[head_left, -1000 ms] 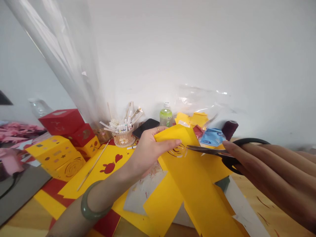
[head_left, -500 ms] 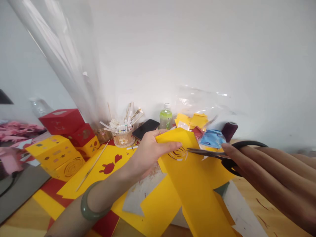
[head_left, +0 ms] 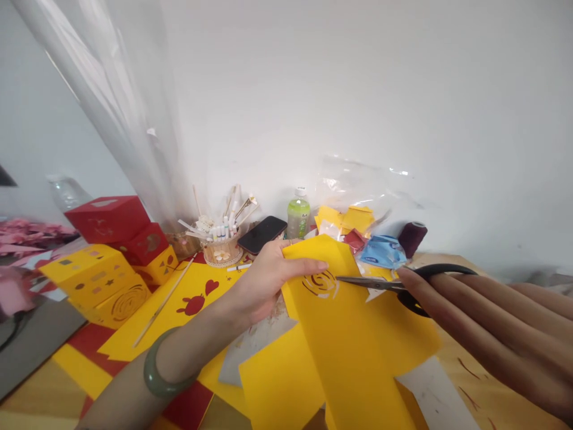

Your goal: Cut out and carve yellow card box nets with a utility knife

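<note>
Yellow card (head_left: 353, 340) and scissors (head_left: 389, 285) sit slightly lower than a second ago. Left forearm (head_left: 203, 337) reaches in from lower left, jade-green bangle (head_left: 154, 380) near wrist; left hand (head_left: 264, 283) pinches card's upper left edge, thumb flat across front, fingers behind mostly hidden. Right hand (head_left: 496, 325) enters from right, fingers long, nearly straight, grasping scissors' black handles. Blades point left, tip beside spiral cutout (head_left: 321, 283). Beyond the card: phone (head_left: 263, 234), green bottle (head_left: 298, 214), pale wall (head_left: 358, 83).
</note>
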`<state>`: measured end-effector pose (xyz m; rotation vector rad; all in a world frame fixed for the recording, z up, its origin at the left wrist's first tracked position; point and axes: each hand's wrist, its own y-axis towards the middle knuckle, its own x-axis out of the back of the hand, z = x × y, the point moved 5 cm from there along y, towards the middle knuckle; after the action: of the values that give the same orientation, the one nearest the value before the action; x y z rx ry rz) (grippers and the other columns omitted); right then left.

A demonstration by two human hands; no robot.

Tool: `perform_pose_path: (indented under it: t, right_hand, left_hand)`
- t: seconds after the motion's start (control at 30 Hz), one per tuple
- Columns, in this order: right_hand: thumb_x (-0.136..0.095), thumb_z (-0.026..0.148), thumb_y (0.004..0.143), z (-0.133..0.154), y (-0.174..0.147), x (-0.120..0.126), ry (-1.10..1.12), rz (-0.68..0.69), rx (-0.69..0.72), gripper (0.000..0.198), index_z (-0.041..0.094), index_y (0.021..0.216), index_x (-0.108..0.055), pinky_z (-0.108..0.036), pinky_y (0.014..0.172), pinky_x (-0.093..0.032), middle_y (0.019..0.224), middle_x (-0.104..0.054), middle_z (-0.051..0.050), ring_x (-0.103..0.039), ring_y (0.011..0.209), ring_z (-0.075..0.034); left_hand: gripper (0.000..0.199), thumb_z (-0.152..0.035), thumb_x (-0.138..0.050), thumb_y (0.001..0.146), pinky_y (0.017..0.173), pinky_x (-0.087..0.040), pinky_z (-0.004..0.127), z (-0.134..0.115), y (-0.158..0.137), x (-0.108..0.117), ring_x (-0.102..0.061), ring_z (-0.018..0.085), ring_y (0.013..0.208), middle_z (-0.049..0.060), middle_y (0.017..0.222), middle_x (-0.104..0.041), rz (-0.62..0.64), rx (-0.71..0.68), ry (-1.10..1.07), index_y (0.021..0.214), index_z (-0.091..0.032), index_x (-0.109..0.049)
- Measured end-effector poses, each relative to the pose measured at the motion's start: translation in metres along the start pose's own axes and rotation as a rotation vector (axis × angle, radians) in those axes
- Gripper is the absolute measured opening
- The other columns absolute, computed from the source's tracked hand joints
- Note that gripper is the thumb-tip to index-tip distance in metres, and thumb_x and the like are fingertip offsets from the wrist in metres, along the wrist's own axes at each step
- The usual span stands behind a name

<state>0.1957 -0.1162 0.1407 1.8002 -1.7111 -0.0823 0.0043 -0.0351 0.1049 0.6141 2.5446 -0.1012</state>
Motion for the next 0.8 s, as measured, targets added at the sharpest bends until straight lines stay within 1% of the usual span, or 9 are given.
perform_pose_path:
  t: [0.1,0.23,0.4,0.53,0.6,0.73,0.8]
  right_hand:
    - [-0.018,0.022,0.1,-0.0026,-0.0052,-0.0039,0.082,0.073,-0.077,0.046,0.019,0.143,-0.034,-0.043,0.073,-0.043,0.093,-0.074,-0.01,-0.066,0.087,-0.027]
    - [-0.02,0.02,0.1,-0.0019,-0.0061,-0.0022,0.089,0.108,-0.071,0.049,0.014,0.149,-0.022,-0.044,0.071,-0.042,0.093,-0.074,-0.013,-0.065,0.087,-0.029]
    - [-0.021,0.02,0.099,-0.0029,-0.002,-0.0006,0.092,0.15,-0.094,0.051,0.014,0.15,-0.018,-0.044,0.07,-0.041,0.092,-0.073,-0.013,-0.063,0.086,-0.03]
    - [-0.02,0.02,0.099,-0.0005,-0.0012,-0.0007,0.112,0.175,-0.053,0.053,0.01,0.15,-0.014,-0.046,0.07,-0.04,0.094,-0.073,-0.014,-0.062,0.085,-0.032]
    - [-0.02,0.021,0.099,-0.0012,-0.0032,-0.0012,0.121,0.168,-0.053,0.052,0.011,0.15,-0.017,-0.046,0.07,-0.039,0.094,-0.073,-0.014,-0.062,0.085,-0.032]
    - [-0.023,0.02,0.099,-0.0028,-0.0086,-0.0032,0.112,0.151,-0.024,0.046,0.021,0.141,-0.039,-0.046,0.072,-0.04,0.1,-0.072,-0.011,-0.063,0.088,-0.03]
    - [-0.024,0.019,0.098,-0.0031,-0.0088,-0.0034,0.111,0.148,-0.012,0.044,0.022,0.137,-0.045,-0.046,0.073,-0.039,0.101,-0.072,-0.011,-0.062,0.09,-0.03]
  left_hand:
    - [0.014,-0.009,-0.074,0.067,0.06,-0.054,0.019,0.0004,-0.0001,-0.0001,-0.067,0.012,0.064,0.004,0.076,-0.072,0.006,0.014,0.003,0.081,-0.01,-0.071]
    - [0.015,-0.008,-0.073,0.068,0.06,-0.054,0.019,-0.0001,-0.0016,0.0015,-0.067,0.012,0.064,0.004,0.076,-0.072,-0.002,0.013,0.033,0.082,-0.01,-0.071]
    - [0.013,-0.008,-0.074,0.067,0.061,-0.054,0.018,-0.0005,-0.0027,0.0027,-0.067,0.011,0.063,0.002,0.075,-0.072,0.0,-0.001,0.052,0.08,-0.011,-0.071]
    - [0.016,-0.011,-0.075,0.066,0.061,-0.054,0.02,-0.0007,-0.0028,0.0032,-0.067,0.012,0.065,0.004,0.077,-0.072,-0.013,-0.006,0.096,0.081,-0.011,-0.071]
    - [0.017,-0.012,-0.075,0.065,0.061,-0.054,0.021,-0.0009,-0.0029,0.0036,-0.067,0.013,0.065,0.004,0.077,-0.072,-0.019,-0.009,0.113,0.082,-0.01,-0.071]
    - [0.018,-0.013,-0.076,0.065,0.061,-0.054,0.02,-0.0005,-0.003,0.0037,-0.067,0.012,0.064,0.004,0.077,-0.072,-0.012,-0.012,0.116,0.083,-0.01,-0.071]
    - [0.018,-0.013,-0.076,0.065,0.062,-0.054,0.02,-0.0003,-0.0033,0.004,-0.066,0.012,0.064,0.004,0.077,-0.071,-0.016,-0.01,0.124,0.083,-0.01,-0.071]
